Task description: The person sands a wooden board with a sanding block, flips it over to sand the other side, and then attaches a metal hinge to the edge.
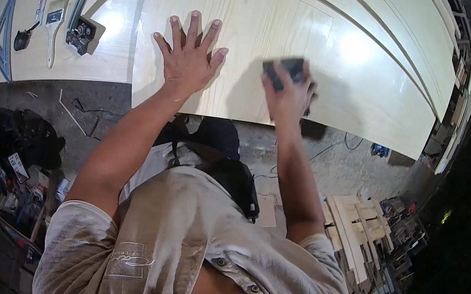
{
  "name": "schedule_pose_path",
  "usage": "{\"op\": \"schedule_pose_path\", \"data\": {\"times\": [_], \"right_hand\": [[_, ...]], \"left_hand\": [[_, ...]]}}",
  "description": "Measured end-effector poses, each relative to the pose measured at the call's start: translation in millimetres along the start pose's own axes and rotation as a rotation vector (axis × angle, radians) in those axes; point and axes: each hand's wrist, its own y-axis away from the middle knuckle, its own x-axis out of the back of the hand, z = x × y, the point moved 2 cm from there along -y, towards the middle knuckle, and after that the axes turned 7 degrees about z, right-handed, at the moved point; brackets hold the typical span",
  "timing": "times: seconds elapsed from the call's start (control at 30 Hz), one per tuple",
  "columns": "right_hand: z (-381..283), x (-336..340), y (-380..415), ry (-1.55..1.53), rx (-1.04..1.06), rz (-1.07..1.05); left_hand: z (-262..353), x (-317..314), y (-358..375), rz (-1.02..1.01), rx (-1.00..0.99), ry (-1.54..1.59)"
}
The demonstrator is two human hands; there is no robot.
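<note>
A pale, smooth wooden panel with faint straight grain fills the upper part of the head view, its surface catching two bright glares of light. It lies on a larger light-coloured door whose curved grooves run across the top. The left hand lies flat on the panel, palm down, all five fingers spread and gripping nothing, the bare forearm stretched straight out from a dusty grey shirt sleeve. The right hand is closed around a small dark sanding block, a blurred rectangular shape pressed against the panel near its front edge; the fingers curl over the top of the block and the wrist bends slightly inward.

Well apart to the left, on the door, lies a row of tools: a blue metal triangular square at the edge, a dark-handled tool beside it, a flat paintbrush with a pale wooden handle, and a black boxy power tool with a long grey bar. Nothing stands between the hands and the panel.

Below the door, the rough concrete floor carries thin cables, a heap of dark bags and clutter at the left, and a stack of pale wood offcuts at the right.
</note>
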Motion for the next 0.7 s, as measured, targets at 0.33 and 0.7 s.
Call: {"op": "schedule_pose_path", "data": {"times": [0.33, 0.7], "right_hand": [[-26, -21, -106, -0.039, 0.007, 0.185], [-41, -5, 33, -0.073, -0.010, 0.148]], "left_hand": [[-3, -10, 3, 0.094, -0.017, 0.003], [1, 1, 0, 0.072, 0.010, -0.037]]}}
